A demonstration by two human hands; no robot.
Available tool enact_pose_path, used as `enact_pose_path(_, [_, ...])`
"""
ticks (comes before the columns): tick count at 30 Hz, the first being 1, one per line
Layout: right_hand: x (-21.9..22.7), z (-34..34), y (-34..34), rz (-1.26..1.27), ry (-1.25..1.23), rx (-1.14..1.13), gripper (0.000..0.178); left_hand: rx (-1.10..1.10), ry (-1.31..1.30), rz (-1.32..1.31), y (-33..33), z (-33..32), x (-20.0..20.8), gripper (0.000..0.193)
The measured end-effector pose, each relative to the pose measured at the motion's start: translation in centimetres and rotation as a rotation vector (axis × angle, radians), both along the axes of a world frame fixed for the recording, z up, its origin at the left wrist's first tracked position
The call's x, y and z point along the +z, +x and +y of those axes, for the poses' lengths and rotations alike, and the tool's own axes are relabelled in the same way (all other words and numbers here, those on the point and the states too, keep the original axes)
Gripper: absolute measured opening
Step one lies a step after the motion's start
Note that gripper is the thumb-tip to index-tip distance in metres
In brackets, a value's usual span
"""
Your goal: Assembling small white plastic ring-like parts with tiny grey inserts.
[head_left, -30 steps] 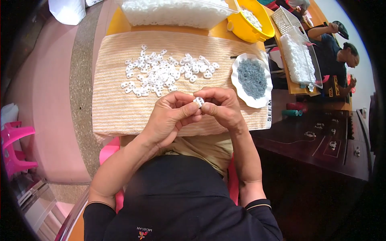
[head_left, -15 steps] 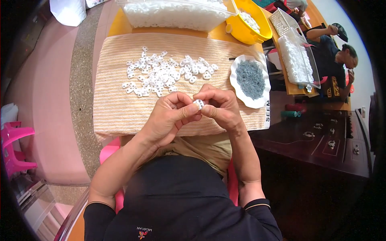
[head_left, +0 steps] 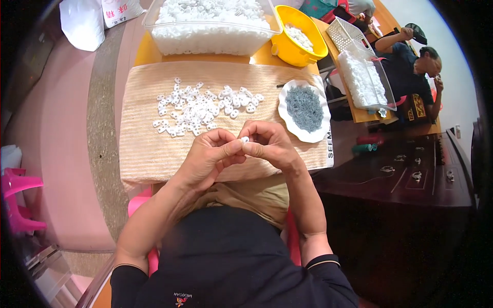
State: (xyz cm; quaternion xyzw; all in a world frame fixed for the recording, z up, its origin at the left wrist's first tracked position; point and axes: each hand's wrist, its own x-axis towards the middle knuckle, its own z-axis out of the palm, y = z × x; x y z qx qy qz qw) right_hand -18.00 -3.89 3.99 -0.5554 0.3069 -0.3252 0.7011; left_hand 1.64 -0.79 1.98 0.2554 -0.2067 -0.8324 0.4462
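Observation:
Between my left hand (head_left: 213, 152) and my right hand (head_left: 272, 148) is a small white plastic piece (head_left: 245, 139), pinched by the thumbs and fingertips of both. Fingers cover most of it. Just beyond my hands, a loose pile of white two-holed plastic pieces (head_left: 197, 110) lies on a striped towel (head_left: 154, 159). A smaller cluster of white pieces (head_left: 239, 100) sits to the right of that pile. To the right of my right hand stands a white wavy-rimmed plate (head_left: 310, 136), heaped with tiny grey pieces (head_left: 304, 107) too small to make out singly.
A clear tub (head_left: 226, 50) full of white pieces stands behind the towel, beside a yellow basin (head_left: 281, 50). At the right, a co-worker (head_left: 398, 66) sits by another clear bin (head_left: 394, 97) of white pieces. A dark glossy surface (head_left: 359, 179) lies right of the towel.
The white piece has turned between my fingers, so its dark holes show less. Both hands keep their pinch. The whole view has shifted, moving the table slightly down and left in the picture.

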Motion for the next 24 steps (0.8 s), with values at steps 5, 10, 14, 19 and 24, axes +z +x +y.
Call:
enact_pose_path(5, [0.0,0.1,-0.7,0.058,0.110,-0.025,0.018,-0.023,0.001,-0.085,-0.3,0.0,0.0,0.011])
enact_pose_path(10, [1.1,0.4,-1.9,0.240,0.021,-0.060,0.017,-0.009,0.012,-0.150,-0.6,0.3,-0.1,0.013])
enact_pose_path(14, [1.0,-1.3,-5.2,0.432,-0.129,-0.188,0.013,0.008,0.010,-0.191,-0.8,0.6,-0.2,0.013])
enact_pose_path(19, [7.0,-9.9,-7.8,0.598,-0.450,-0.671,0.022,-0.008,-0.003,-0.203,-1.3,1.1,-0.3,0.013])
enact_pose_path(24, [6.1,-14.6,-8.3,0.549,-0.594,-0.970,0.026,0.010,0.005,-0.233,-1.3,1.1,-0.3,0.013])
